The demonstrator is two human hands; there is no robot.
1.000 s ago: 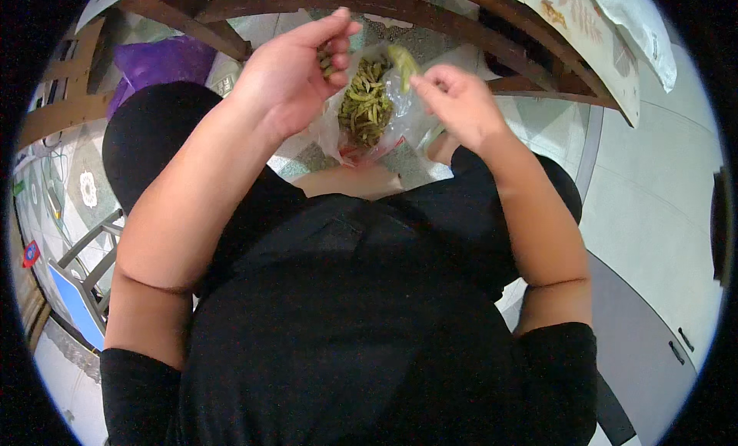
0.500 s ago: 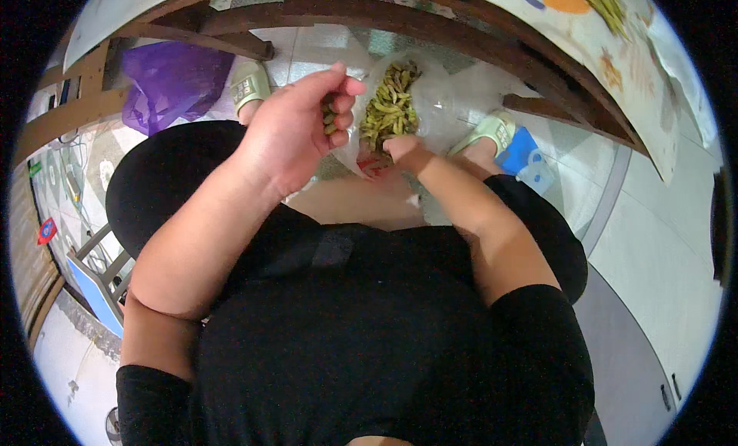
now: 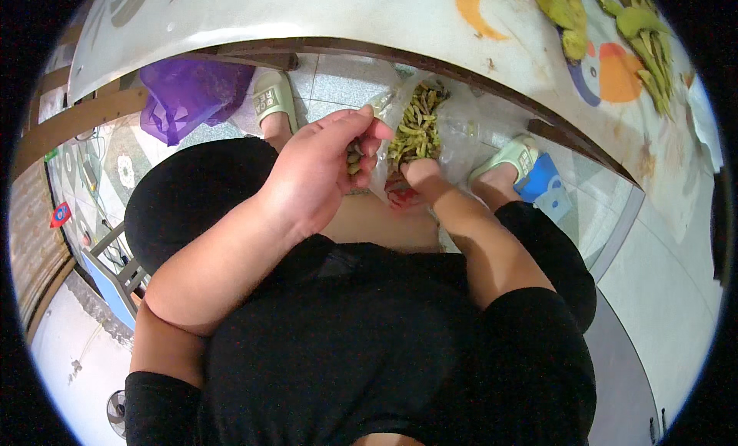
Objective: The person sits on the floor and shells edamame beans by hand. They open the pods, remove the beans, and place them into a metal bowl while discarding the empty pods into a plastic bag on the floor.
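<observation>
My left hand (image 3: 327, 165) is raised beside a clear plastic bag (image 3: 460, 119), its fingers curled round a few green soybean pods (image 3: 354, 159). The thumb lies close to the index fingertip. In the bag, between my feet under the table's edge, lies a heap of yellow-green soybean pods (image 3: 415, 135), some of them brownish. My right hand (image 3: 423, 175) reaches down to the near end of this heap. Its fingers are hidden among the pods and the bag, so what they hold does not show. Red print marks the bag's near side.
A table (image 3: 307, 16) with a pale patterned cover arches overhead, with more green pods (image 3: 649, 54) at its right. A purple plastic bag (image 3: 192, 96) lies left of my left slipper (image 3: 275, 96). Beside my right slipper (image 3: 519, 158) is a blue packet (image 3: 544, 181).
The view has shifted, showing more of the tabletop and its pods. My left hand stays curled on its pods, and my right hand remains at the near end of the heap.
</observation>
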